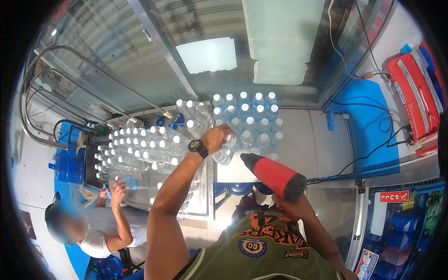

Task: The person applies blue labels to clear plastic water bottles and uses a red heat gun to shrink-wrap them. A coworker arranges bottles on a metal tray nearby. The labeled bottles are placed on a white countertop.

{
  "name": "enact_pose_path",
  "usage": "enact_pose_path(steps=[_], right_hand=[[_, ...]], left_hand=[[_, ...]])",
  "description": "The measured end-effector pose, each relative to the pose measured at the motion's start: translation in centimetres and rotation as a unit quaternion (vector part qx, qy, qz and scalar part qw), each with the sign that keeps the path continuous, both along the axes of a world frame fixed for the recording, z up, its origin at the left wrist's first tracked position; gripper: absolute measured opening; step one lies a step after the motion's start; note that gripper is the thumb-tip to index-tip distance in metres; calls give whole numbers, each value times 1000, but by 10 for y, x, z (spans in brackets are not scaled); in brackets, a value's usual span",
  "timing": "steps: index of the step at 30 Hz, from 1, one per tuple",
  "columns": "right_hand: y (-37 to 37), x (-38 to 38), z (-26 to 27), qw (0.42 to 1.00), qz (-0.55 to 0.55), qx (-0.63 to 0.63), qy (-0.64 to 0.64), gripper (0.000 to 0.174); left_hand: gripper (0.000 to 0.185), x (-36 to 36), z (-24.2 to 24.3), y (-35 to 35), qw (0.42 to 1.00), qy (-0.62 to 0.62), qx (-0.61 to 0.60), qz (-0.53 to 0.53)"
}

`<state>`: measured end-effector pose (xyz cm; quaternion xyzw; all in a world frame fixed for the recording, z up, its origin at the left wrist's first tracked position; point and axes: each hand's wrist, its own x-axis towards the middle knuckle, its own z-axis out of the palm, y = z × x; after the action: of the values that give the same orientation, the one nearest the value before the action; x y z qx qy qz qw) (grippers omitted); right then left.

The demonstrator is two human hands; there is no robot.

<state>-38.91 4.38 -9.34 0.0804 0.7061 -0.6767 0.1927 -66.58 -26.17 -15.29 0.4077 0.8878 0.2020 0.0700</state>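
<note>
My left hand [216,139], with a black watch on its wrist, grips the white-capped top of a clear plastic bottle [230,142] at the near left of a group of capped bottles. My right hand [293,207] holds the handle of a red and black heat gun [278,175]. Its black nozzle points towards the bottles beside my left hand. Another clear bottle [223,156] stands just below my left hand. Bottles with blue labels [259,111] stand in rows on the white tabletop [231,171] behind the nozzle.
Many capped bottles [140,140] fill a metal sink counter [206,196] on the left. A co-worker [115,224] sits there, hands near a bottle. Curved steel pipes [87,63] rise over the sink. A black cord [357,162] runs right towards a red unit [414,98]. Glass panels stand behind.
</note>
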Motion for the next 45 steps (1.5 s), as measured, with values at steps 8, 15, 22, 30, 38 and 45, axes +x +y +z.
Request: enact_pose_path(steps=[8, 15, 22, 30, 38, 45], right_hand=[[-20, -13, -2, 996, 4, 92, 22, 51], [-27, -15, 12, 996, 15, 81, 45, 49], [-28, -14, 6, 987, 46, 113, 104, 41], [-13, -8, -34, 903, 153, 247, 318, 44], [1, 10, -55, 909, 229, 223, 269, 49], [-17, -3, -53, 958, 148, 169, 178, 42]], left_hand=[[36, -7, -2, 2, 1000, -3, 1, -1], [34, -6, -7, 12, 995, 15, -62, 71], [47, -10, -8, 20, 985, 42, -123, 115], [53, -5, -23, 29, 980, 40, -101, 168], [41, 12, -24, 0, 968, -9, 126, 217], [38, 57, -20, -42, 997, -33, 65, 29]])
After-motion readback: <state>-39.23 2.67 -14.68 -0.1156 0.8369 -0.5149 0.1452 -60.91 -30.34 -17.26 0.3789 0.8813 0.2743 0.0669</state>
